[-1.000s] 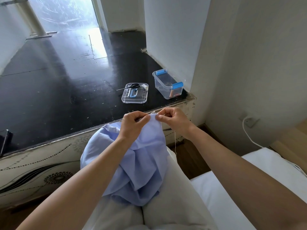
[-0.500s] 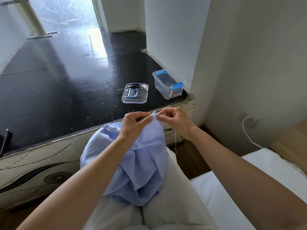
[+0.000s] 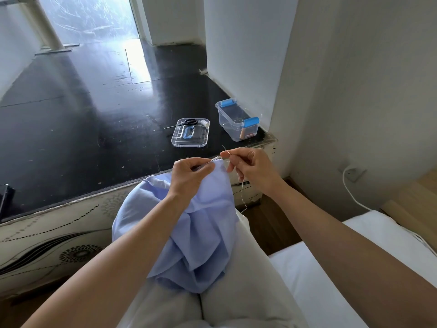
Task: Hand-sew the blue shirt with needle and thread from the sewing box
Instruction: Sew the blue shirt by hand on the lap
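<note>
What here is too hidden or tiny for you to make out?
All in the head view:
1. The seam being sewn on the blue shirt: covered by the left hand.
2. Whether the needle, pinched by the right hand, is threaded: too small.
3. What lies in the sewing box: small, blurred.
4. The dark object: cut off by the left edge.

Daylight from a window (image 3: 94, 17) gleams on the black floor (image 3: 71, 102) between white walls (image 3: 354, 79).

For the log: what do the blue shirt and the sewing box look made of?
Blue shirt: thin matte woven cloth, perhaps cotton; it drapes in soft folds. Sewing box: clear glossy plastic; contents show through its walls.
</note>
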Motion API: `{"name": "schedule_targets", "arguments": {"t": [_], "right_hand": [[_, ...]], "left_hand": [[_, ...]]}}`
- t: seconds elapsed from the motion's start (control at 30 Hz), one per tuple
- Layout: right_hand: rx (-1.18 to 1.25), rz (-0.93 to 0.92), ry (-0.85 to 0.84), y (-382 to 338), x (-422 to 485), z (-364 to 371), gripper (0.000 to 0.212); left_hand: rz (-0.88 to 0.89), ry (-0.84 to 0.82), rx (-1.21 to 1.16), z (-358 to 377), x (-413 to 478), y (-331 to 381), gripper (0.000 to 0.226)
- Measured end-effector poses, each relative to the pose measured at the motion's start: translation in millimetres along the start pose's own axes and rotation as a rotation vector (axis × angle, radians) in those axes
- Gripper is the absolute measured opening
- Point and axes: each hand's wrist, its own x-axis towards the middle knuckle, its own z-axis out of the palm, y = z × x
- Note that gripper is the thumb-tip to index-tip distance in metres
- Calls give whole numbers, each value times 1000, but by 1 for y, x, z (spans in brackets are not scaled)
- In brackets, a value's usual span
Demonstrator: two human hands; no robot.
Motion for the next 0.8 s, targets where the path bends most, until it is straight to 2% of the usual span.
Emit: {"name": "schedule_targets", "arguments": {"t": [0.1, 0.47, 0.8], "right_hand": [[13, -34, 27, -1, -4, -1, 21], [-35, -24, -93, 5, -7, 0, 24], [-47, -47, -128, 4, -4, -1, 25]], "left_hand": [[-20, 5, -37, 0, -2, 1, 8], [-65, -50, -117, -1, -7, 3, 10], [-37, -64, -82, -3, -2, -1, 5]]}}
